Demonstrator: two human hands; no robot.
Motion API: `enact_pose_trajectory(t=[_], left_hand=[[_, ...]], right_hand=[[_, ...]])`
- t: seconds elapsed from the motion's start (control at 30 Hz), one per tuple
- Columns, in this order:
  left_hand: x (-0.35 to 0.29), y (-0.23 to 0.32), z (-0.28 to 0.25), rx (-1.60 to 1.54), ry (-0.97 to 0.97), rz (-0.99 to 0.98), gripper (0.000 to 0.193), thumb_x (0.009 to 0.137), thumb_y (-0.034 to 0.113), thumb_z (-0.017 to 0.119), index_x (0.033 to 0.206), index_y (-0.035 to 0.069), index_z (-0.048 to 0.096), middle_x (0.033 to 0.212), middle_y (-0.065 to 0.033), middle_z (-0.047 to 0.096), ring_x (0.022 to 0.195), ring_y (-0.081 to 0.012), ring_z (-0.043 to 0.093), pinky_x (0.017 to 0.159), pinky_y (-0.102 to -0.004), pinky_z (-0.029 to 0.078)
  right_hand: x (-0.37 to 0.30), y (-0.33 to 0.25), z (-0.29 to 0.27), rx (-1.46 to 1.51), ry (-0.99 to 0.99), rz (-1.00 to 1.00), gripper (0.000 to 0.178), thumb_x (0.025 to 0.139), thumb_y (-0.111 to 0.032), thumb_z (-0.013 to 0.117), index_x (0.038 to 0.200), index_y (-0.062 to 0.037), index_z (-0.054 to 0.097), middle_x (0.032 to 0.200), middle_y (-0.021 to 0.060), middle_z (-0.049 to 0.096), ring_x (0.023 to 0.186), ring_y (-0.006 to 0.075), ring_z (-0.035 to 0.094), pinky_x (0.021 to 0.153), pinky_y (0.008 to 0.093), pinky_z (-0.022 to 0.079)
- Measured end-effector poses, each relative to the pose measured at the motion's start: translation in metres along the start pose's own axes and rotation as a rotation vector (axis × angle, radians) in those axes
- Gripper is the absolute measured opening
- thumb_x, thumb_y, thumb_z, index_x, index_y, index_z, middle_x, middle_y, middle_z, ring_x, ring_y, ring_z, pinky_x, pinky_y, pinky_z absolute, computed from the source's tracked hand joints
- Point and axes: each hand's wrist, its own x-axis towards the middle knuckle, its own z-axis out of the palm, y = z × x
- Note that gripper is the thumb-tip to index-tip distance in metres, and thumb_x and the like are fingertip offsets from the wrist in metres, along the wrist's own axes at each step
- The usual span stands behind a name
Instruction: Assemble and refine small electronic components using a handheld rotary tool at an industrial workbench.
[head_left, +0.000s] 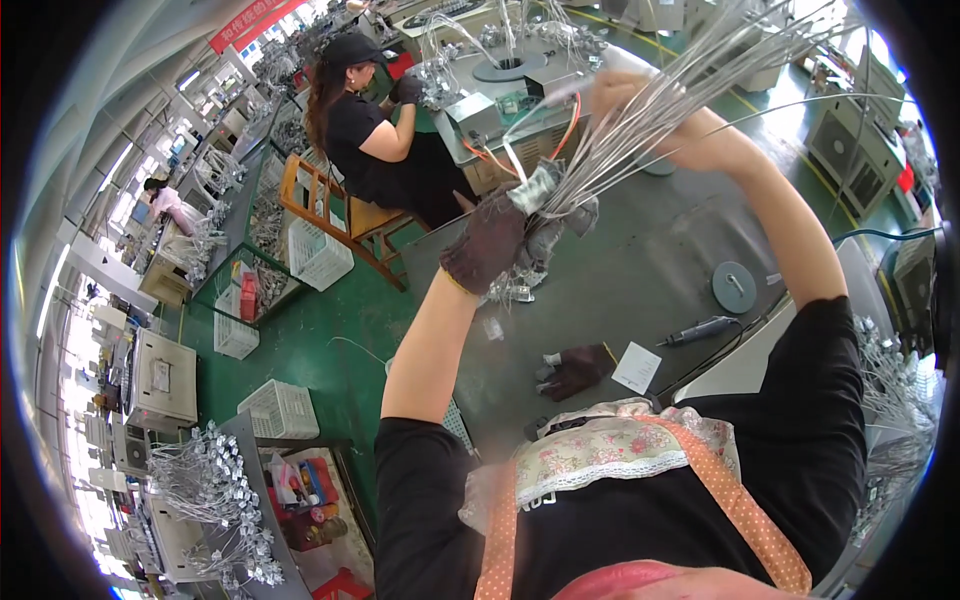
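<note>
My left hand [487,245], in a dark maroon work glove, is closed round the lower end of a bundle of thin grey wires [640,135]. Grey pieces cluster below its grip, and the wires fan up to the right. A pale strip [515,160] stands up beside that glove. My right hand [665,125], bare, is raised behind the wires with its fingers curled. A blurred pale thing [565,92] lies close to its fingertips; the wires partly hide what it grips. Under both hands is the dark grey tabletop [620,290].
On the tabletop lie a maroon glove [578,370], a white card [637,368], a dark pen-shaped tool [700,330] and a grey disc with a knob [735,288]. A co-worker [365,140] sits by a wooden chair [345,220]. White baskets [280,410] stand on the floor at left.
</note>
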Motion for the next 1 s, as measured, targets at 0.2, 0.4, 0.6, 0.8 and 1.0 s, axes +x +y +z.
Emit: enact_pose_trajectory(t=[0.2,0.4,0.6,0.8,1.0], left_hand=[[-0.008,-0.001,-0.004,-0.100,0.184,-0.064,0.049,0.098,0.044,0.047,0.110,0.000,0.065,0.077,-0.0060,0.065,0.052,-0.0102,0.056,0.045,-0.0260,0.048],[0.008,-0.036,-0.023,0.505,0.023,0.369,0.031,0.100,0.023,0.048,0.116,0.000,0.063,0.102,-0.0085,0.069,0.090,-0.0131,0.066,0.078,-0.0268,0.053],[0.000,-0.053,-0.036,0.448,0.169,0.406,0.034,0.096,0.033,0.053,0.107,0.002,0.063,0.088,-0.0060,0.065,0.077,-0.0142,0.062,0.069,-0.0300,0.052],[0.005,-0.028,-0.015,0.587,0.144,0.379,0.037,0.098,0.028,0.046,0.122,-0.001,0.052,0.106,-0.0180,0.061,0.091,-0.0329,0.060,0.082,-0.0402,0.049],[0.015,-0.018,-0.001,0.387,0.213,0.239,0.033,0.099,0.028,0.043,0.120,0.005,0.053,0.100,-0.0148,0.058,0.092,-0.0262,0.057,0.079,-0.0370,0.044]], right_hand=[[0.010,0.024,-0.002,0.369,-0.168,0.310,0.021,0.092,-0.022,0.061,0.090,-0.0009,0.060,0.134,0.0142,0.051,0.126,0.0256,0.048,0.104,0.0396,0.039],[0.043,0.018,0.043,0.504,-0.207,0.037,0.028,0.096,-0.026,0.058,0.111,-0.0025,0.060,0.123,0.0118,0.060,0.112,0.0184,0.057,0.098,0.0327,0.044],[0.037,0.025,0.076,0.237,-0.011,0.426,0.025,0.097,-0.023,0.057,0.091,0.0009,0.055,0.076,0.0032,0.057,0.073,0.0106,0.056,0.067,0.0281,0.048],[0.060,0.013,0.063,0.163,-0.052,0.450,0.028,0.090,-0.026,0.064,0.078,-0.0013,0.059,0.064,0.0033,0.056,0.063,0.0071,0.050,0.059,0.0276,0.042],[0.055,0.045,0.072,0.299,-0.125,0.482,0.027,0.087,-0.023,0.069,0.081,0.0021,0.059,0.067,0.0022,0.060,0.065,0.0085,0.052,0.059,0.0272,0.041]])
